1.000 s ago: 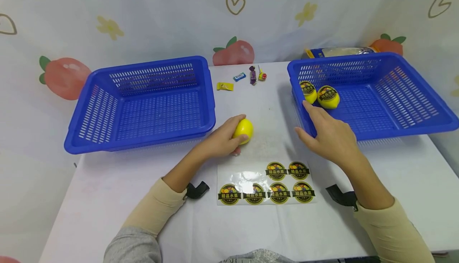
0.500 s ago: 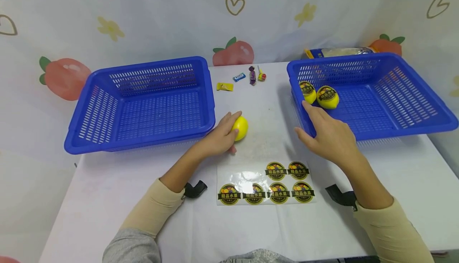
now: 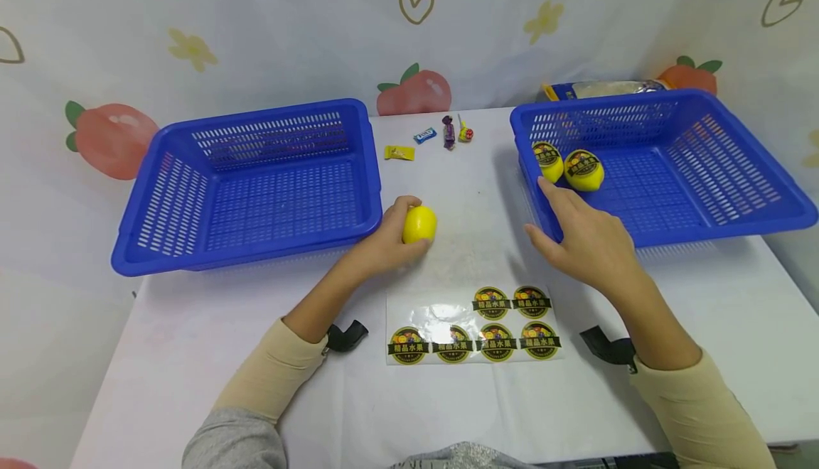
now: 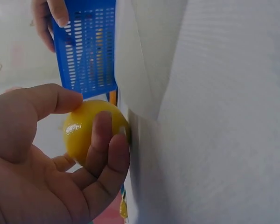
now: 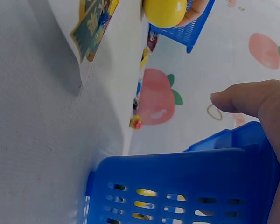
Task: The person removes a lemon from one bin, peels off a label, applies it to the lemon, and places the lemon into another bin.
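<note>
A plain yellow lemon (image 3: 420,224) is near the middle of the table, held in my left hand (image 3: 381,244). In the left wrist view the thumb presses one side of the lemon (image 4: 79,128) while bent fingers (image 4: 101,140) wrap the other. My right hand (image 3: 591,241) lies at the near left side of the right blue basket (image 3: 723,230), its fingers reaching over the rim and its thumb held apart outside. Just past those fingertips, two lemons (image 3: 584,170) with round black-and-gold stickers sit inside that basket.
Another blue basket (image 3: 256,257) stands on the left, close to my left hand. A sheet of round stickers (image 3: 474,344) lies in front. Small wrapped candies (image 3: 399,153) and a lollipop (image 3: 466,132) are at the back. Behind the right basket is a packet (image 3: 617,89).
My left hand has shifted a little to the left with the lemon, and its fingers have changed position around it. The right hand stays at the basket rim.
</note>
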Action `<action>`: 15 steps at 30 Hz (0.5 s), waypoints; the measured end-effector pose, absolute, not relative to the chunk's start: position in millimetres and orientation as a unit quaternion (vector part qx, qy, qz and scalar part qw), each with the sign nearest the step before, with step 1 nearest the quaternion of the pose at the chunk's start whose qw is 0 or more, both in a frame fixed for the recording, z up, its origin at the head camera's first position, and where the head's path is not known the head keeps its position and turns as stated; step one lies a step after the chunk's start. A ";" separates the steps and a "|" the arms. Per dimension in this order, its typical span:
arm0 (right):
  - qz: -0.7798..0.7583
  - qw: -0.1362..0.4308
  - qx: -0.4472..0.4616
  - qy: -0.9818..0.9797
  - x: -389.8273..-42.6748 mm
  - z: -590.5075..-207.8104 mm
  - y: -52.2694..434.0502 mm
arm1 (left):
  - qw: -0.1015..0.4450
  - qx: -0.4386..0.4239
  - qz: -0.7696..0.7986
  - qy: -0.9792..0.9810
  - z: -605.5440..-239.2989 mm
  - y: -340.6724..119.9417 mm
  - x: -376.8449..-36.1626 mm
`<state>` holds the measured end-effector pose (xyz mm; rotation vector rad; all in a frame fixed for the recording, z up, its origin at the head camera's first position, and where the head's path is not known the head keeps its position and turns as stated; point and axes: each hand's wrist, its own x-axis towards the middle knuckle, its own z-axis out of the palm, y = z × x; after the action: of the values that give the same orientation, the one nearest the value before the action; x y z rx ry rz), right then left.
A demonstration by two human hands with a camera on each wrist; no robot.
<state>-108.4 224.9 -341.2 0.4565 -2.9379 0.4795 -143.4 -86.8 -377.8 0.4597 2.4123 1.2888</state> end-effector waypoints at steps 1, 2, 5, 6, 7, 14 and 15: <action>0.159 0.065 0.151 -0.974 -108.3 -341.1 224.9 | 0.186 0.160 0.458 0.854 -378.0 -86.7 -143.4; 0.159 0.064 0.150 -0.974 -108.2 -340.9 224.9 | 0.189 0.156 0.459 0.854 -377.9 -86.6 -143.4; 0.158 0.064 0.150 -0.974 -108.2 -340.6 224.5 | 0.219 0.141 0.490 0.832 -377.8 -86.9 -143.8; 0.159 0.064 0.149 -0.974 -108.1 -340.5 224.3 | 0.233 0.136 0.504 0.820 -377.4 -87.2 -144.1; 0.159 0.064 0.149 -0.974 -108.0 -340.4 224.2 | 0.249 0.130 0.520 0.807 -376.7 -87.4 -144.4; 0.161 0.073 0.155 -0.972 -108.3 -341.2 224.6 | 0.281 0.085 0.555 0.778 -371.4 -86.3 -146.1; 0.160 0.074 0.155 -0.972 -108.4 -341.3 224.7 | 0.276 0.079 0.553 0.782 -371.3 -86.0 -146.4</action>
<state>-108.4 224.7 -341.3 0.4640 -2.9185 0.4818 -146.4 -86.0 -371.3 0.2133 2.1016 1.4842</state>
